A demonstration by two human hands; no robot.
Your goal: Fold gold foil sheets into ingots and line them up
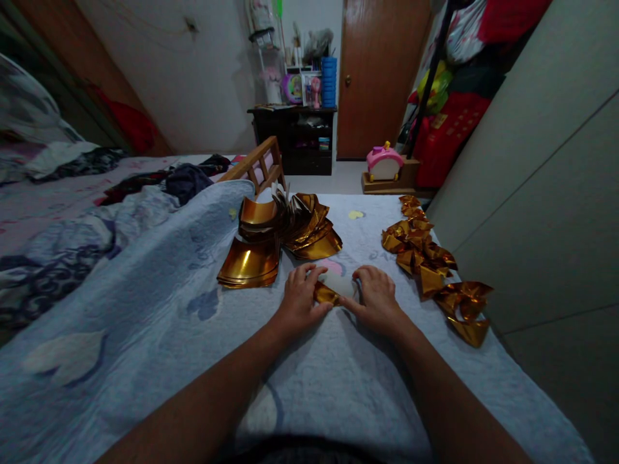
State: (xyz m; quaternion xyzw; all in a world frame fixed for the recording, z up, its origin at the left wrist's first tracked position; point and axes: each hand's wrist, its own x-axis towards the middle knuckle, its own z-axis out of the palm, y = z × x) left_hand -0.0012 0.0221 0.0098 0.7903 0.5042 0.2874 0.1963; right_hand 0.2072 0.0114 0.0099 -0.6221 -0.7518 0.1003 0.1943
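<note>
A small sheet of gold foil paper [333, 289], white on its back, lies on the light blue quilt [159, 309] between my hands. My left hand [300, 298] presses down on its left part with fingers curled and pinching the gold fold. Over on the sheet's right edge rests my right hand [376, 295], fingers bent and pressing the paper. A fanned stack of gold foil sheets [278, 235] sits just beyond my left hand. A row of folded gold pieces [430, 264] runs along the right side of the quilt.
A pale wardrobe wall [546, 193] stands close on the right. A wooden bed frame [258, 164], clothes and bedding lie to the left. Beyond are a dark shelf unit [294, 138], a wooden door [380, 77], a pink toy [383, 162] and red bags [447, 135].
</note>
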